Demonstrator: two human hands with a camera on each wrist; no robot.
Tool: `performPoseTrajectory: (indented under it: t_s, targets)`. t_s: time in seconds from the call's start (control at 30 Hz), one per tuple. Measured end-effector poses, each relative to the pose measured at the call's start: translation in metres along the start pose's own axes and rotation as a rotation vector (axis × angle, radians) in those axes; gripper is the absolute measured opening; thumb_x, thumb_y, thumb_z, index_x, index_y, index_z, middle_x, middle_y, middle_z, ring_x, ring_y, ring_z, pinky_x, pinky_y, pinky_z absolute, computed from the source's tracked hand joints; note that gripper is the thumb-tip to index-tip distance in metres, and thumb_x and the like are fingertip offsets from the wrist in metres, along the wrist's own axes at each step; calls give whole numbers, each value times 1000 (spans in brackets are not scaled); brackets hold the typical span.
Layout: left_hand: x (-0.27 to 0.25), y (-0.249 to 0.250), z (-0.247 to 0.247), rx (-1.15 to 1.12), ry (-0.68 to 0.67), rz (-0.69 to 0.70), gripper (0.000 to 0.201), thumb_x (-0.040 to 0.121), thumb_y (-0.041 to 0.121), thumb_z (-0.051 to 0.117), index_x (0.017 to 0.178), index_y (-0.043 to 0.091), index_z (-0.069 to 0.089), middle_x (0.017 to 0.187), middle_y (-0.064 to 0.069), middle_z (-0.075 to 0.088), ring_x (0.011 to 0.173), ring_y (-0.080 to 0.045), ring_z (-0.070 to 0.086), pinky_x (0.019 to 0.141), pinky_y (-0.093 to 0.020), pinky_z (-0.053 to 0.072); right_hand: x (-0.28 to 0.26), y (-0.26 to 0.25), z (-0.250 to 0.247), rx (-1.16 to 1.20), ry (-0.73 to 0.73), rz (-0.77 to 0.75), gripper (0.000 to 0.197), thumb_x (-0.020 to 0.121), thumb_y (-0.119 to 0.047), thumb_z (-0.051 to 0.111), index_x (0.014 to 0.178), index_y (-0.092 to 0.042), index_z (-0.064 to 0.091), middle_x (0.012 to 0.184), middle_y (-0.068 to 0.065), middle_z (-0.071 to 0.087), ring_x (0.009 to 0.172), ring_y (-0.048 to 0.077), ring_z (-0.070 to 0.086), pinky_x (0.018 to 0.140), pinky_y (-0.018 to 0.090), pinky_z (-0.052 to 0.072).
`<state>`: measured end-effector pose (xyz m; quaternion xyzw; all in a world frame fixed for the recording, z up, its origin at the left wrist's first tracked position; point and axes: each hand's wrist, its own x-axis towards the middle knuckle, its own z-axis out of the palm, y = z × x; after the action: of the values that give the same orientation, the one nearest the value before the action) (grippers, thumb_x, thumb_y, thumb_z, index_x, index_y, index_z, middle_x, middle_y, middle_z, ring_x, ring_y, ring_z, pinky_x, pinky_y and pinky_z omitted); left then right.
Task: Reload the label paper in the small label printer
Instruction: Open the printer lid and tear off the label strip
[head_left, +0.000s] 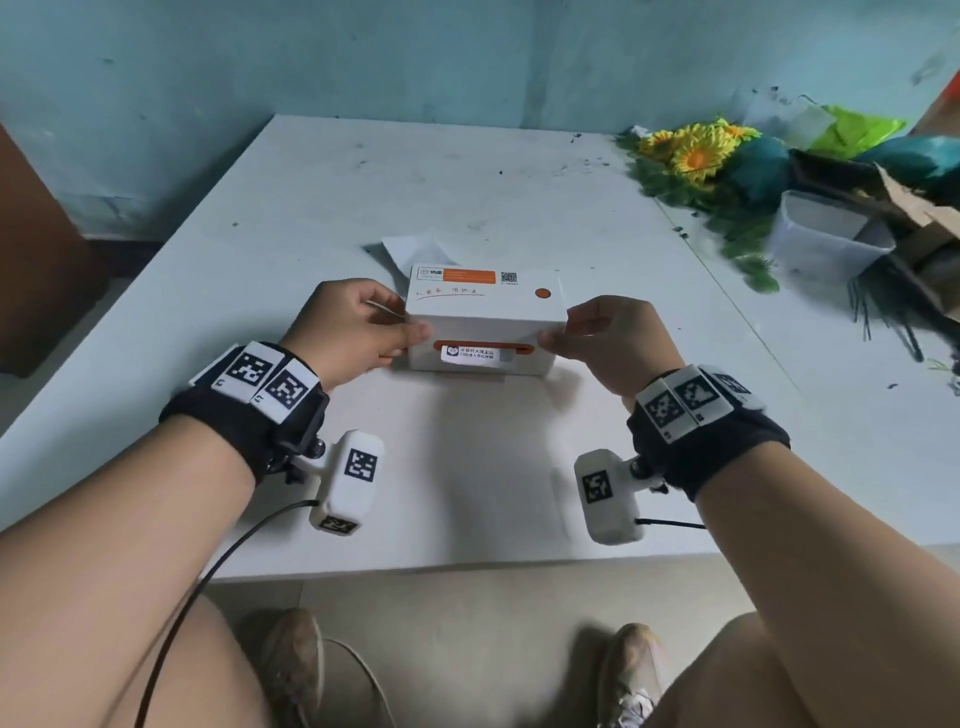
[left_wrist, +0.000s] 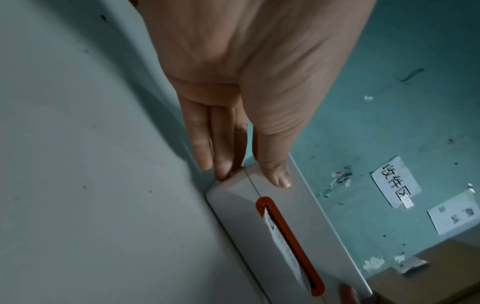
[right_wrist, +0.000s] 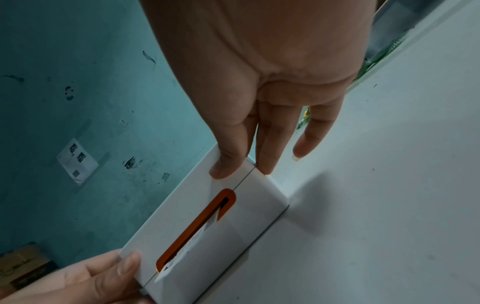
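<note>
The white label printer stands mid-table, its orange-rimmed slot facing me. A printed label sticks out of that slot. My left hand grips the printer's left end, thumb on the front face and fingers round the side. My right hand grips the right end the same way. The left wrist view shows the left hand with its thumb on the printer beside the lid seam. In the right wrist view the right hand pinches the printer at that seam. The lid looks closed.
A white sheet of paper lies just behind the printer. At the back right are artificial sunflowers, a clear plastic tub and a torn cardboard box. The table's front edge runs close to my knees.
</note>
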<state>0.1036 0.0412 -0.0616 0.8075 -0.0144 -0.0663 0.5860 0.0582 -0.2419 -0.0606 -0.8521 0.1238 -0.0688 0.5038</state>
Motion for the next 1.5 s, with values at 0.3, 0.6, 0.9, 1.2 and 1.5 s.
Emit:
performPoseTrajectory:
  t_s: [0.3, 0.6, 0.9, 1.2, 1.5]
  targets:
    - [2, 1, 1, 204, 77, 107, 48, 60, 39, 101, 92, 14, 75, 94, -2, 82, 95, -26, 77, 94, -48, 61, -2, 1, -4, -8, -18, -27, 28, 80, -31, 96, 85, -25, 69, 89, -11, 73, 78, 4, 66, 70, 22, 52]
    - [5, -1, 0, 182, 82, 97, 36, 64, 28, 101, 86, 14, 77, 89, -1, 83, 91, -25, 80, 97, -48, 61, 0, -1, -3, -51, -43, -32, 28, 83, -31, 94, 84, -26, 66, 91, -11, 73, 77, 6, 66, 81, 32, 53]
    - [-2, 9, 0, 226, 20, 127, 24, 74, 24, 95, 94, 15, 85, 94, 3, 84, 93, -16, 80, 98, -39, 61, 3, -7, -1, -39, -40, 44, 28, 81, -26, 96, 85, -21, 69, 88, -1, 75, 93, 31, 76, 97, 55, 63]
    - [4, 6, 0, 333, 23, 112, 28, 80, 34, 91, 91, 13, 76, 94, -3, 83, 92, -25, 78, 93, -49, 60, -3, -6, 3, -36, -19, 12, 28, 89, -29, 89, 84, -26, 62, 93, -9, 72, 84, 15, 68, 64, 30, 47]
    - [4, 12, 1, 310, -30, 116, 36, 87, 56, 73, 85, 25, 55, 90, -8, 74, 92, -41, 77, 90, -56, 61, -9, -24, 0, 163, -71, 117, 22, 101, -23, 77, 101, -12, 58, 124, 22, 73, 113, 36, 77, 96, 53, 66]
